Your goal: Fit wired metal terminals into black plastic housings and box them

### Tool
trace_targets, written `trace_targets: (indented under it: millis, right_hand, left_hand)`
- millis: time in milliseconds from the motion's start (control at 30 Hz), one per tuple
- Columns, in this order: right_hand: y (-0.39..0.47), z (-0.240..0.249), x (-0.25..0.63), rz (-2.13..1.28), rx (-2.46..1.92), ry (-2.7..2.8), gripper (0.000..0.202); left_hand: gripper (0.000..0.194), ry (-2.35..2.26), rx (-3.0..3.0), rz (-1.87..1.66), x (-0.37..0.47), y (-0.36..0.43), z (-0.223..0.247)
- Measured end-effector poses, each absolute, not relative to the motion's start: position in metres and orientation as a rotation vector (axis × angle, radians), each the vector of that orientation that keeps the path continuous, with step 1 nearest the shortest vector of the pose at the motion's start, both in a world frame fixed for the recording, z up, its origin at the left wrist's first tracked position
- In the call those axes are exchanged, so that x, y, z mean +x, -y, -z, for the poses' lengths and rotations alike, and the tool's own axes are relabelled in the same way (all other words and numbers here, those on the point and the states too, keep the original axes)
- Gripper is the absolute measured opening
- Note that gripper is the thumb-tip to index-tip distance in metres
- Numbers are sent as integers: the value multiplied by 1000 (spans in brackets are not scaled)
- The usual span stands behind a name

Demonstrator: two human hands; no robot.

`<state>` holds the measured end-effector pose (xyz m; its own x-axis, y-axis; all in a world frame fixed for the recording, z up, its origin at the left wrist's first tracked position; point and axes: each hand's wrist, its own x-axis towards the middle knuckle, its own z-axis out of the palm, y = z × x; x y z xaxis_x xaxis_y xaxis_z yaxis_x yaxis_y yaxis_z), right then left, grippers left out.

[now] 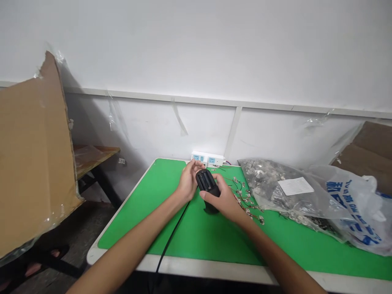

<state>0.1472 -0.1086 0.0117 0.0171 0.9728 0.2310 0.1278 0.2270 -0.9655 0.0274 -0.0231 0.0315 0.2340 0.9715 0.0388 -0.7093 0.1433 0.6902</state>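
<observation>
A black plastic device (206, 180), rounded at its far end, is tilted over the green-topped table. Its upper face has an open recess with dark parallel slots, like a battery compartment. My right hand (222, 196) grips it from the right, thumb across the near part and fingers behind the right side. At its left far side is my left hand (188, 181), with curled fingers close together by the device's edge. Whatever those fingertips pinch is hidden. Small metal pieces with red and black wires (245, 200) lie just right of my right hand.
A white power strip (208, 158) stands against the wall. To the right are a clear bag of metal parts (266, 179) and a white plastic bag with blue print (355, 204). A black cable (173, 234) crosses the table's front edge. Cardboard (30, 155) rises at left.
</observation>
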Motion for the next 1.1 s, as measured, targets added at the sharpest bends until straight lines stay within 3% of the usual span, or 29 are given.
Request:
trace_targets:
  millis: [133,300,533,700,900,1100]
  right_hand:
    - [97,2,155,-376,-1419,1571,55]
    - [83,22,164,-95,-1439,1646,55]
    - [75,29,174,34,-1326,1796,54]
    - [74,25,183,94,-1190,1899,55]
    - [73,23,192,109,-1220,1818,59]
    - [73,11,201,-37,-1162,1480,46]
  left_hand:
    - [27,-525,646,-1309,21,11,-33]
    - [35,-479,706,-1264,19,9,-30]
    - [36,-464,977,-1153,11,-8,-26]
    - [63,-538,1436,-956,-2,-11,-26]
    - [43,-441,1594,-938,0,-7,-24]
    - [49,-457,1307,-994,9,-1,-26]
